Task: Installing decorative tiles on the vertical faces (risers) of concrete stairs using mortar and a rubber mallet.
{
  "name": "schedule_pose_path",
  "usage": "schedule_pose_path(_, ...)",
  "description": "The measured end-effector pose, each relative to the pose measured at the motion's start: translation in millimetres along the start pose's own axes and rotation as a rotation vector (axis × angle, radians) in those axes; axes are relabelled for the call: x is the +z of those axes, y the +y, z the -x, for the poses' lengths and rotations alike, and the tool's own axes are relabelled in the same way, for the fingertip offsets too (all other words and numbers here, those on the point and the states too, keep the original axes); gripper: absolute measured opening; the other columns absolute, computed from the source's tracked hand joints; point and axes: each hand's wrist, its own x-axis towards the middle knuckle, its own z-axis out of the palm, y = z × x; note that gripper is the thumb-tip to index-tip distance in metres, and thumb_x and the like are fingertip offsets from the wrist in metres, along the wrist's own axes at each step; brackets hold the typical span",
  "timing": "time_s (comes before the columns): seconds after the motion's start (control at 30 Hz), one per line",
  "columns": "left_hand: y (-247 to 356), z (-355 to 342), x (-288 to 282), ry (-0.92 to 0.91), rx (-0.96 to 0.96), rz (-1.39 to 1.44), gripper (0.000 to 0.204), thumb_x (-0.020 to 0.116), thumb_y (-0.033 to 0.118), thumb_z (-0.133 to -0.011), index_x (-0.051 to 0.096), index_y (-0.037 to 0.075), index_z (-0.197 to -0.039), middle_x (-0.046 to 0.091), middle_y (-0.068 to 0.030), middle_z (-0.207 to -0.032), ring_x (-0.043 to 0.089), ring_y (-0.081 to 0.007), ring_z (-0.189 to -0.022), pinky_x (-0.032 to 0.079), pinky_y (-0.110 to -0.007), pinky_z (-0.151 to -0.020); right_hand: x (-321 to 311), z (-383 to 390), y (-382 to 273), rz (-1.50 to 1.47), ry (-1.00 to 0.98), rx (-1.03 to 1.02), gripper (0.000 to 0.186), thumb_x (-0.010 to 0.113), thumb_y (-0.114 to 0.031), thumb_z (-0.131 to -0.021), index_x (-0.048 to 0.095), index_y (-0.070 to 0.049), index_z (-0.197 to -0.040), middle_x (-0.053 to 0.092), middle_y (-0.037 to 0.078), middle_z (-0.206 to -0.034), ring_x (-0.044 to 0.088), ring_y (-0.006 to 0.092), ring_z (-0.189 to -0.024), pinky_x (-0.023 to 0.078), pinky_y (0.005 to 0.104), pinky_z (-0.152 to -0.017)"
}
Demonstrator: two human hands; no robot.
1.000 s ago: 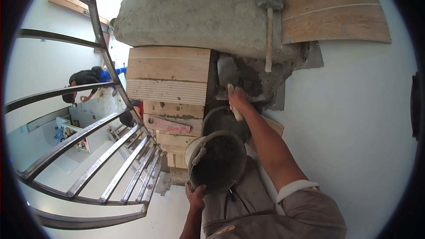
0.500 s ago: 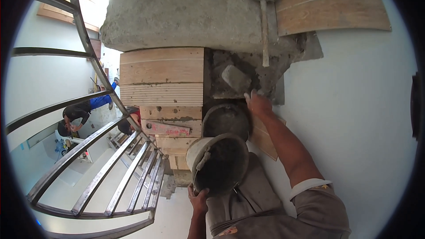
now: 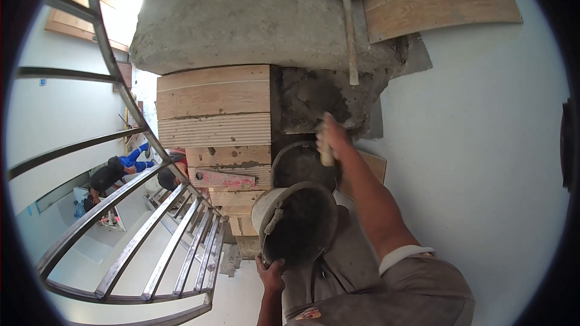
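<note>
My left hand (image 3: 272,273) grips the lower rim of a tilted, mortar-stained bucket (image 3: 258,210), whose dark mouth faces me. In my right hand (image 3: 333,133), blurred by motion, is a trowel; its pale handle (image 3: 327,156) sticks out below the fist, and the blade is not visible now. This hand is over the near edge of a patch of wet grey mortar (image 3: 314,96) on the step. Directly beyond the tilted bucket is a second dark round bucket (image 3: 304,166).
Wood-look tiles (image 3: 214,93) cover the steps at left, with a pink-stained handsaw-shaped tool (image 3: 223,179) on them. A mallet (image 3: 348,24) lies on the concrete step above, beside a loose tile (image 3: 441,0). Metal railing (image 3: 124,84) borders the left; two people are below. White wall (image 3: 471,145) at right.
My right hand has drawn left and turned, so the trowel's blade has gone from sight and its handle shows. The left hand still holds the bucket. A person below has shifted.
</note>
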Motion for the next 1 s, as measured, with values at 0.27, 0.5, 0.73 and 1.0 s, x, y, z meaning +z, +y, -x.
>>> schedule_pose_path(0.27, -2.3, -5.3, -13.5, 0.01, -0.01, 0.004, 0.055, 0.067, -0.003, -0.074, 0.05, 0.013, -0.124, 0.063, -0.0041, -0.103, 0.062, -0.0142, -0.082, 0.048, -0.026, -0.06, -35.8, -26.1, -25.3, 1.284, 0.223, -0.643, 0.056, 0.043, -0.05, -0.104, 0.066, 0.001, -0.101, 0.071, 0.025, -0.093, 0.071, 0.0425, -0.075, 0.056, 0.0535, -0.073)
schedule_pose_path(0.5, -1.2, -7.9, -14.3, 0.026, -0.03, 0.02, 0.055, 0.07, 0.0, -0.077, 0.049, 0.013, -0.125, 0.064, -0.0029, -0.102, 0.061, -0.0131, -0.082, 0.046, -0.025, -0.06, -41.9, -16.0, -31.6, 0.737, 0.287, -0.186, 0.061, 0.043, -0.053, -0.103, 0.066, 0.003, -0.106, 0.071, 0.03, -0.09, 0.071, 0.0468, -0.077, 0.056, 0.0538, -0.079)
schedule_pose_path(0.73, 9.1, 0.3, 0.1, 0.027, -0.003, -0.052, 0.059, 0.082, 0.013, -0.08, 0.048, 0.01, -0.128, 0.067, -0.0043, -0.104, 0.062, -0.0116, -0.086, 0.048, -0.025, -0.064, -62.2, -3.3, 34.6, 0.908, 0.13, -0.236, 0.073, 0.039, -0.061, -0.102, 0.063, 0.008, -0.096, 0.067, 0.03, -0.078, 0.07, 0.0443, -0.069, 0.055, 0.0506, -0.074)
schedule_pose_path(1.0, -17.8, -19.1, -17.1, 0.105, 0.347, -0.167, 0.062, 0.08, 0.01, -0.084, 0.05, 0.004, -0.138, 0.068, -0.0115, -0.12, 0.062, -0.0236, -0.111, 0.048, -0.036, -0.097, -73.0, 56.0, 25.3, 0.999, 0.347, -0.434, 0.066, 0.043, -0.058, -0.102, 0.063, 0.005, -0.099, 0.07, 0.026, -0.087, 0.07, 0.0435, -0.084, 0.052, 0.0511, -0.078)
